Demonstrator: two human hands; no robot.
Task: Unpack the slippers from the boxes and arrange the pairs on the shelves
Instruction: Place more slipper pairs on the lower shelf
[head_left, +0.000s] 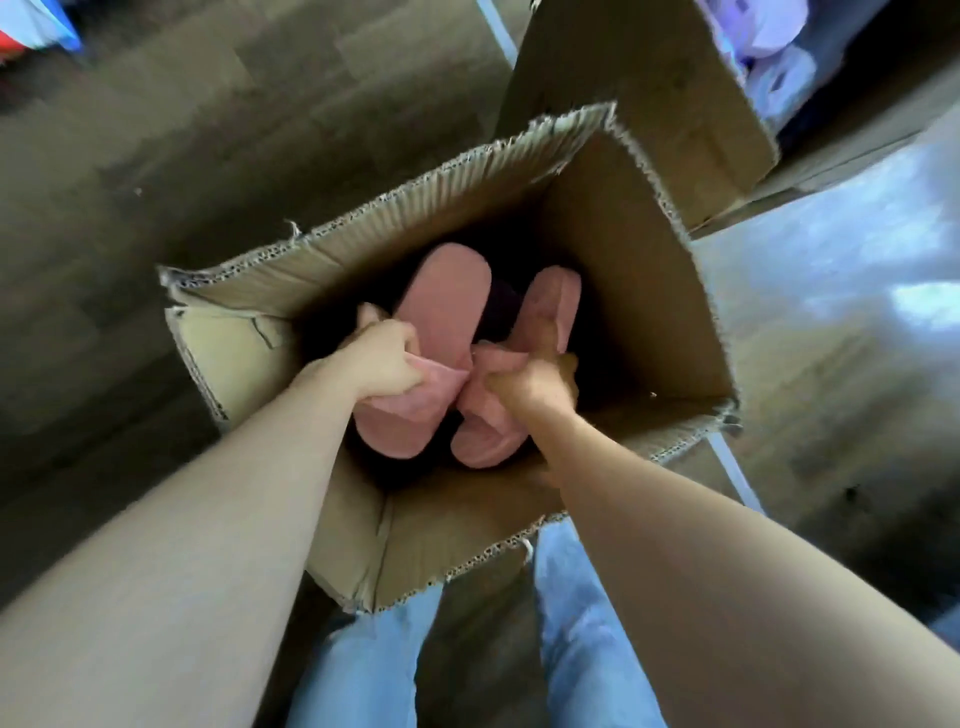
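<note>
I have my left hand (387, 364) curled round one pink slipper (441, 306) and my right hand (530, 382) gripping the second pink slipper (550, 301), both low inside the open cardboard box (649, 291). No shelf shows; I judge lifting out and arranging remain.

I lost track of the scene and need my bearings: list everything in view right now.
open cardboard box: one, brown, centre, on the floor
pink slippers: at least two, pink, inside the open box
second cardboard box: one, brown, upper right, behind the first
pale items: count unclear, lilac-white, top right, blurred
floor: one, grey-brown, around the boxes
legs: two, blue jeans, bottom edge
left hand: one, inside the open box, grips one pink slipper
right hand: one, inside the open box, grips another pink slipper
</note>
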